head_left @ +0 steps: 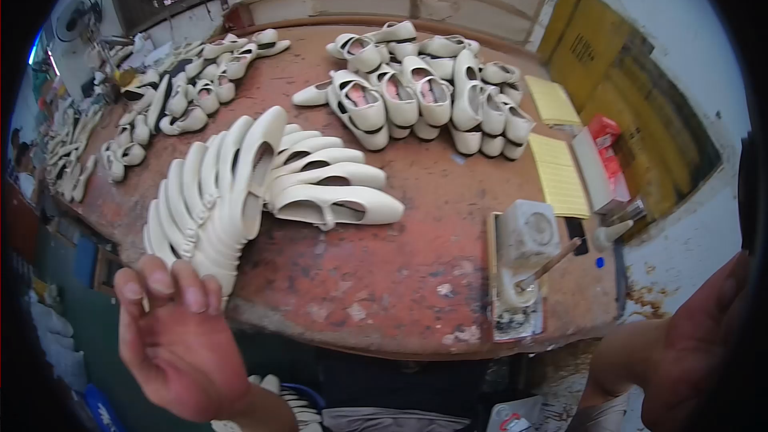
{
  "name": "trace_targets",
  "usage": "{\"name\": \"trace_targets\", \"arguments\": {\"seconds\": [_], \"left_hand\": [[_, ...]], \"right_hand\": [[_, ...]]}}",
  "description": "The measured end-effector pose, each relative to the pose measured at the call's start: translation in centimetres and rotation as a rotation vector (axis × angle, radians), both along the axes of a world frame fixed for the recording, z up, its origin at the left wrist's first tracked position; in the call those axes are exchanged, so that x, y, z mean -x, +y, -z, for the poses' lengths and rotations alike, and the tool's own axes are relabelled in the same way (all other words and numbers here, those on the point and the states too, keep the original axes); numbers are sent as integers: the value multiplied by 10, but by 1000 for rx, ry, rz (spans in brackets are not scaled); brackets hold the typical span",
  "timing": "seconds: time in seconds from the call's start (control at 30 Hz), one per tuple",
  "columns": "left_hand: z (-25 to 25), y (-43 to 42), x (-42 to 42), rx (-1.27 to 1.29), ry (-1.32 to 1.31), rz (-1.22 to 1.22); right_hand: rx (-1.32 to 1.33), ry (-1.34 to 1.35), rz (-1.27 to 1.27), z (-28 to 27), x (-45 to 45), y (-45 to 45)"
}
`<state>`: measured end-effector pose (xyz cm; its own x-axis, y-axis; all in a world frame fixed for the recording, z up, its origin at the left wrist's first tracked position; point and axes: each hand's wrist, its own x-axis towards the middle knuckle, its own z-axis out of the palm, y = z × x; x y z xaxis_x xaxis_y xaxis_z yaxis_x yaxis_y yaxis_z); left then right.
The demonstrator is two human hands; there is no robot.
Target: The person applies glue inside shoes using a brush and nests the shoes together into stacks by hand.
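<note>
My left hand (188,344) is raised at the table's front left edge, palm toward me. Its fingers are apart and loosely bent, with nothing visible in them. The fingertips overlap the near end of a leaning row of cream-coloured shoes (256,156); whether they touch cannot be told. Beside that row, more cream strap shoes (344,204) lie fanned out, toes to the right. At the far right edge of view is my right hand (700,336), apart from the shoes. Its fingers are lost in the dark rim of the picture.
Cream shoes stand stacked (400,96) at the back of the worn red table (384,288), with more shoes (188,92) at the left. On the right are a whitish container (528,232), a stick (552,262), yellow sheets (558,176) and a red-and-white box (600,164).
</note>
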<state>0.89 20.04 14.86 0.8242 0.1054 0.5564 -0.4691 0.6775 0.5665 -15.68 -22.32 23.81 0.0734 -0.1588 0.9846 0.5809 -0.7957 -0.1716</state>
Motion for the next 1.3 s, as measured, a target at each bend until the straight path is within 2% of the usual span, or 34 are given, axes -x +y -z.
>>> {"name": "trace_targets", "arguments": {"seconds": [0.1,0.2,0.27,0.33,0.37,0.4,0.5,0.6,0.7,0.73,0.77,0.8,0.83,0.87,0.9,0.93,0.97,1.0,1.03,1.07,1.13,1.17,1.2,1.23,1.27,1.3], "left_hand": [[10,11,-13,-138,-54,-97],[22,15,-47,-363,-130,-456],[25,5,-79,-732,-9,-740],[36,4,-112,-1265,73,-920],[63,14,-136,-1540,-148,-1181],[74,13,-144,-1834,0,-1193],[116,43,-196,-2086,76,-1093],[98,42,-189,-1784,22,-1144],[105,16,-166,-1421,-270,-1201],[104,-4,-147,-1384,-395,-1187],[108,-26,-127,-1465,-403,-1131],[105,-54,-101,-1527,-383,-1055],[104,-71,-77,-1571,-369,-881],[95,-83,-67,-1662,-246,-371],[90,-87,-62,-1664,-112,141],[109,-82,-70,-1534,-214,22],[136,-79,-87,-1399,-323,-92],[150,-73,-114,-1473,-373,-356],[163,-68,-131,-1749,-258,-719],[174,-57,-158,-1859,-247,-732],[190,-51,-198,-1675,-505,-934],[194,-51,-209,-1613,-636,-936],[192,-58,-197,-1558,-622,-925],[182,-65,-186,-1507,-616,-927],[178,-72,-168,-1547,-466,-924],[176,-78,-141,-1597,-291,-912]], "right_hand": [[-5,3,-42,12,-6,3],[2,30,-90,18,-15,5],[-2,33,-117,21,-19,10],[-8,43,-140,24,-23,15],[-9,54,-157,25,-27,18],[-5,63,-170,24,-31,22],[-1,110,-227,19,-46,48],[-3,206,-330,15,-60,86],[-74,522,-405,39,-77,123],[-115,674,-423,58,-89,134],[-197,889,-455,83,-99,141],[-169,1009,-476,113,-117,152],[-200,1110,-453,143,-128,161],[-111,1131,-352,180,-137,160],[-205,1450,-292,197,-138,156],[-314,1541,-272,215,-133,156],[-158,1449,-149,243,-127,154],[-49,1335,-81,254,-126,158],[45,1222,-11,258,-121,167],[80,1210,-4,255,-118,173],[-52,1414,-159,252,-125,166],[-118,1524,-239,252,-124,160],[42,1444,-216,252,-123,153],[-123,1445,-198,250,-117,149],[-148,1515,-154,236,-115,138],[-102,1532,1,238,-107,115]]}}
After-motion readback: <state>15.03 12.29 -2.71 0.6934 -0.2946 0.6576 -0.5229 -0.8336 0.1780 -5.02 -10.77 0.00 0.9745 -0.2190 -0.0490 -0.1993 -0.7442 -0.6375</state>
